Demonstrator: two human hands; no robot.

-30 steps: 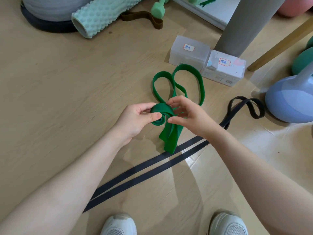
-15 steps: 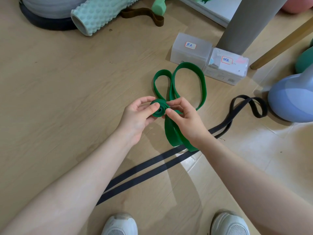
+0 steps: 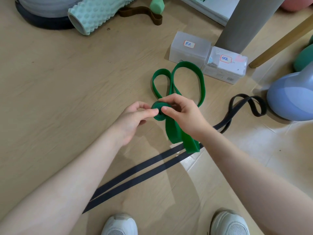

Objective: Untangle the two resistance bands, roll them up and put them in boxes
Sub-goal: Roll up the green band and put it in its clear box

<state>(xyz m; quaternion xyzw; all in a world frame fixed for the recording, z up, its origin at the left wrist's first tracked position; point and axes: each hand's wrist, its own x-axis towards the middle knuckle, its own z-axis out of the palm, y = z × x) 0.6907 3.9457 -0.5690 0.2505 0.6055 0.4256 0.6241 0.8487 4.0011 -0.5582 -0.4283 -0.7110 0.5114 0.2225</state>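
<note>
— Over on the left, what is up there on the floor (image 3: pixel 50 82)?
— A bumpy mint foam roller (image 3: pixel 94 12) lies there, with a brown band (image 3: pixel 140 14) just beside it.
— And in the middle?
— Both hands meet there. The left hand (image 3: pixel 133 119) pinches the green roll (image 3: pixel 159 111) with its thumb and fingers. The right hand (image 3: pixel 183 112) pinches the same roll from the other side.
— Where is the rest of the green band (image 3: pixel 188 78)?
— Two loops lie flat on the floor past the hands. A folded tail hangs down under the right wrist.
— And the black band (image 3: pixel 140 173)?
— It lies flat on the floor under the arms. It runs from near the left shoe (image 3: pixel 120 224) up to a loop on the right.
— What about the boxes?
— Two clear boxes sit side by side past the green loops. The left box (image 3: pixel 189 48) and the right box (image 3: pixel 225 65) each have a small label on top.
— And far right?
— A big blue kettlebell (image 3: pixel 291 97) sits near the black loop.
</note>
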